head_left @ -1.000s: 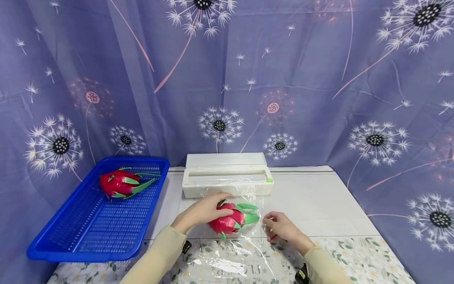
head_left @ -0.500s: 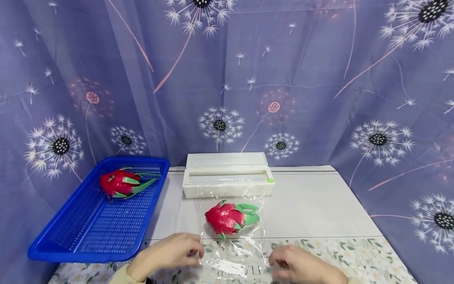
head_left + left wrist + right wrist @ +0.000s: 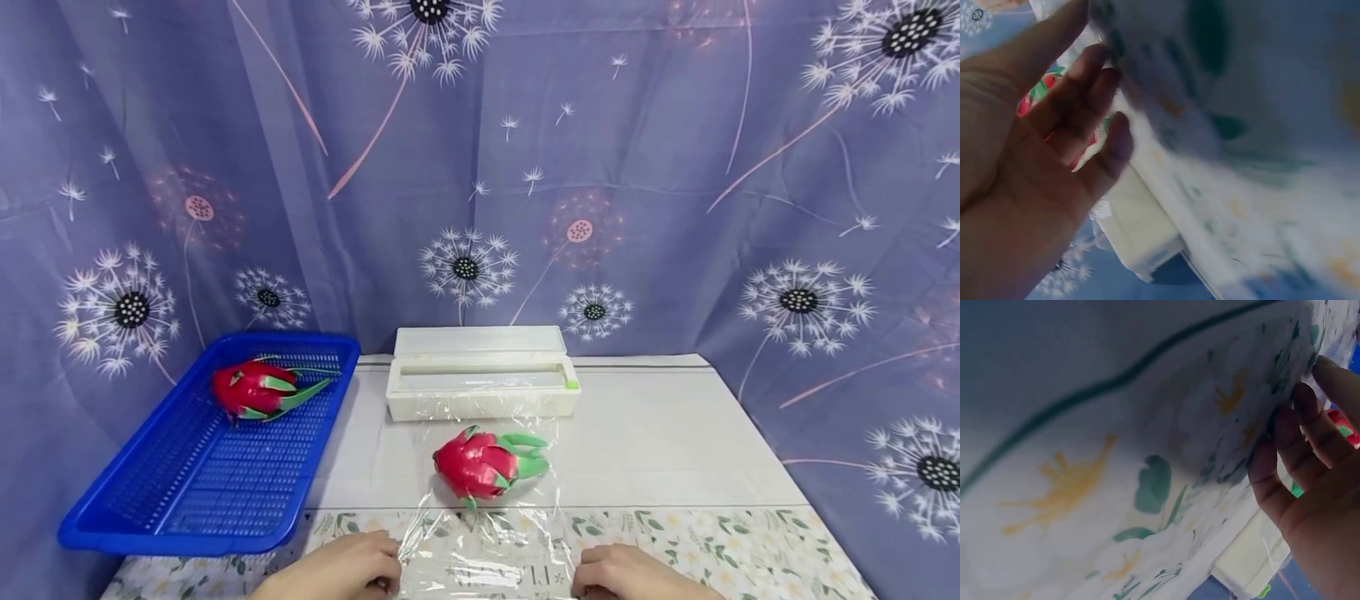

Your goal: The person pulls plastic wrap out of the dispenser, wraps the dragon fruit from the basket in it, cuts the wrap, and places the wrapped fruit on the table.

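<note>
A red dragon fruit [image 3: 476,464] with green leaf tips lies on a sheet of clear cling film [image 3: 517,533]. The film stretches toward me from a white cling film dispenser [image 3: 483,403] with its lid raised. At the sheet's near left corner, my left hand [image 3: 348,567] pinches the edge with bent fingers. My right hand [image 3: 626,573] grips the opposite near corner the same way. The film spreads outward toward both hands. In the left wrist view, the fingertips [image 3: 1119,128] sit close to the flowered cloth; the right wrist view has a similar pose.
A blue plastic basket [image 3: 300,500] stands on the left with another dragon fruit [image 3: 255,389] in it. The table has a white cover [image 3: 660,442] and a flowered cloth [image 3: 697,550] along the front. A purple dandelion-print curtain [image 3: 375,208] encloses the back and sides.
My left hand has left the dragon fruit and moved toward me to the film's near left corner. My right hand has also come nearer, to the right corner. The film's near end spreads wider.
</note>
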Tool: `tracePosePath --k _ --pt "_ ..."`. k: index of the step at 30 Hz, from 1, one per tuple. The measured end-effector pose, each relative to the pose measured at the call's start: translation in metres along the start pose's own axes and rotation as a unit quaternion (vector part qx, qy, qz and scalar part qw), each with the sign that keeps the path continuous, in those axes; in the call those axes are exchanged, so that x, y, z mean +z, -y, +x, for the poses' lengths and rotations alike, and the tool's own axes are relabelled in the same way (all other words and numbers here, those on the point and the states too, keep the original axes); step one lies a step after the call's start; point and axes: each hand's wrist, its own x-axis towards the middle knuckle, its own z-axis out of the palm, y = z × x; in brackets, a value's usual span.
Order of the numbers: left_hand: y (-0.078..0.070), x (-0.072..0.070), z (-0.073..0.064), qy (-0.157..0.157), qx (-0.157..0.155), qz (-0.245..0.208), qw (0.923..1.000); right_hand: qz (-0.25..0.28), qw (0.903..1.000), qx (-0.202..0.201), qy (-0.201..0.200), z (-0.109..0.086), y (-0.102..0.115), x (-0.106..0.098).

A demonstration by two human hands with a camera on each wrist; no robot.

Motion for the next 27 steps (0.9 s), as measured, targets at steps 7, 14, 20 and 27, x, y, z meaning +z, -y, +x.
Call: tracePosePath --k 7,14,20,27 --pt "0.000 -0.007 -0.018 -0.029 -0.018 -0.072 0.9968 0.067 0.9962 -0.011 -0.055 -0.007 0.005 -0.007" --pt "-0.009 -0.030 -0.026 -0.049 -0.013 -0.112 0.9924 0.092 0.9880 -0.052 -0.113 -0.012 0.006 -0.022" --pt "-0.015 -0.040 -0.032 -0.157 0.036 -0.110 0.9809 0.074 0.9784 -0.081 -0.175 -0.008 0.012 -0.031" --pt "-0.019 -0.045 -0.035 -0.239 0.048 -0.116 0.9629 0.115 0.9684 -0.064 -0.212 -0.002 0.017 -0.038"
